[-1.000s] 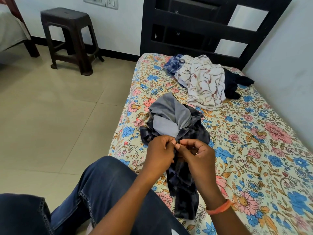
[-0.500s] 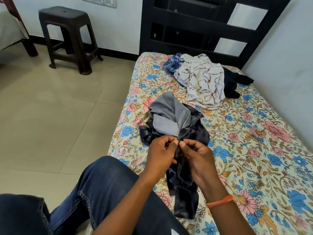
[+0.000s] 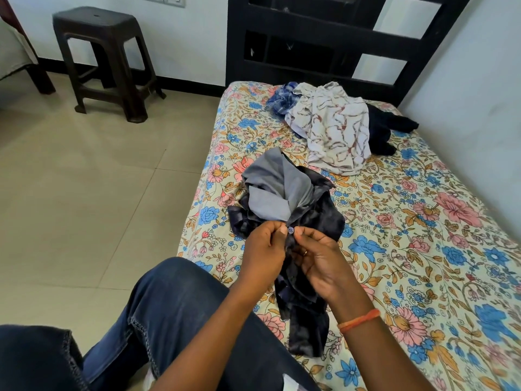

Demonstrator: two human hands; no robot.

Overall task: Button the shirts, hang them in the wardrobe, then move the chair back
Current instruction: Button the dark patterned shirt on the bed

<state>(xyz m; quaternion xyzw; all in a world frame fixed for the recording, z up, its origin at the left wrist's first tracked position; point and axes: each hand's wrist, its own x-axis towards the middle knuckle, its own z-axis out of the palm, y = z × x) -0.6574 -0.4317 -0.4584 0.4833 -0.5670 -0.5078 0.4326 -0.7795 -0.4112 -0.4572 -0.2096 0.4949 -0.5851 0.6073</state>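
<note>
Both hands meet over the dark navy patterned shirt with a grey lining (image 3: pixel 315 221), which lies crumpled on the bed's floral sheet (image 3: pixel 423 249). The left hand (image 3: pixel 262 249) and right hand (image 3: pixel 318 261) pinch the shirt's front edge, fingers curled, on either side of a small bluish button (image 3: pixel 291 230). A white patterned shirt (image 3: pixel 332 131) lies near the black headboard (image 3: pixel 324 38).

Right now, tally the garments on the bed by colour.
Dark with grey lining: 1, the shirt pinched by the left hand and right hand
White patterned: 1
Blue checked: 1
Black: 1
Total: 4 on the bed
</note>
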